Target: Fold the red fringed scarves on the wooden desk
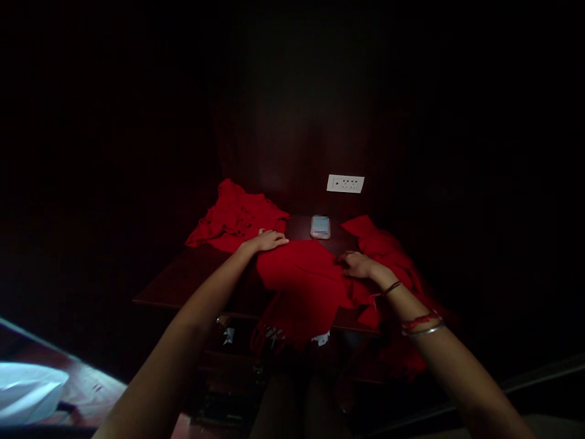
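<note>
A red fringed scarf (301, 283) lies spread on a dark wooden table (183, 280), its fringe hanging over the front edge. My left hand (269, 239) rests flat on the scarf's far left corner, fingers stretched out. My right hand (356, 264) presses on the scarf's right edge, fingers curled on the cloth. More red cloth lies bunched at the back left (233, 219) and along the right side (388, 256). Bangles and a thread sit on my right wrist.
A phone (320, 226) lies at the back of the table between the cloth piles. A white socket plate (345, 183) is on the dark wall behind. A pale surface (27, 390) shows at the lower left. The room is very dark.
</note>
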The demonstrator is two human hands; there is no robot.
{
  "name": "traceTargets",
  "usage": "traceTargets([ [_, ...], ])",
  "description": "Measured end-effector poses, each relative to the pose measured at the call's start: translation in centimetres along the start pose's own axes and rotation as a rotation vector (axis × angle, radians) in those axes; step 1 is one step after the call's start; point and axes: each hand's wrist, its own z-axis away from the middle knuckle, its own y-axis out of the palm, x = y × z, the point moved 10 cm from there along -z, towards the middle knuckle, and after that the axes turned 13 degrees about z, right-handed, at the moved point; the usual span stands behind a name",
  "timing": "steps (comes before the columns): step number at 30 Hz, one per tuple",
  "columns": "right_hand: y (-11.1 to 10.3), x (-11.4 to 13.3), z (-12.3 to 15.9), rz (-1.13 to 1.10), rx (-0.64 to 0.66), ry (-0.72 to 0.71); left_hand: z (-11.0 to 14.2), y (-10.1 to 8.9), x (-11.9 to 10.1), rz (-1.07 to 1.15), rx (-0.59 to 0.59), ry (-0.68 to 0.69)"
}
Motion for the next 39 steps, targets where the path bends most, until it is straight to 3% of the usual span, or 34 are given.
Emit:
traceTargets([
  [2,0.5,1.6,-0.2,0.052,0.068,-0.031,0.3,0.3,1.4,-0.031,0.047,-0.032],
  [5,1.3,2.5,-0.5,0.106,0.146,-0.028,0.9,-1.1,3.4,-0.129,0.000,-0.067],
  [7,1.6,2.5,-0.9,0.102,0.148,-0.025,1.5,-2.6,3.5,-0.184,-0.109,-0.074],
  [10,1.8,1.9,-1.4,0.071,0.107,-0.007,3.1,-4.2,1.6,-0.178,-0.343,-0.059],
  [12,1.7,1.2,-1.6,0.051,0.080,0.028,4.4,-3.0,-0.3,-0.124,-0.378,-0.015],
  [15,1.5,1.1,-2.0,0.015,0.075,0.014,5.6,1.7,-2.0,-0.047,-0.176,0.018],
  [18,0.3,2.2,-3.0,-0.053,0.013,-0.041,6.3,5.8,-0.6,0.016,0.049,-0.102],
  [20,-0.6,2.2,-4.1,-0.085,-0.076,-0.003,6.1,6.5,0.3,0.035,0.078,-0.123],
  [23,-1.0,1.6,-5.9,-0.067,-0.170,0.088,5.5,3.3,1.1,-0.033,-0.176,-0.111],
  [25,-0.6,2.0,-7.2,-0.039,-0.176,0.066,5.5,1.0,2.3,-0.096,-0.337,-0.201],
  [26,-0.3,2.5,-7.9,-0.032,-0.164,0.021,5.5,0.3,2.9,-0.115,-0.362,-0.256],
  [28,0.3,3.9,-9.0,-0.042,-0.119,-0.104,5.1,-0.2,3.8,-0.126,-0.332,-0.323],
  [30,0.2,5.2,-9.4,-0.063,-0.088,-0.209,4.3,-0.9,3.7,-0.134,-0.325,-0.305],
  [34,-1.2,5.7,-8.4,-0.141,-0.112,-0.253,3.1,-3.5,2.4,-0.171,-0.433,-0.212],
  [37,-0.4,6.4,-6.8,-0.298,0.062,-0.298,2.6,-4.1,2.4,-0.211,-0.445,-0.246],
  [39,-0.3,7.0,-6.1,-0.402,0.145,-0.275,2.1,-3.2,1.3,-0.238,-0.382,-0.166],
])
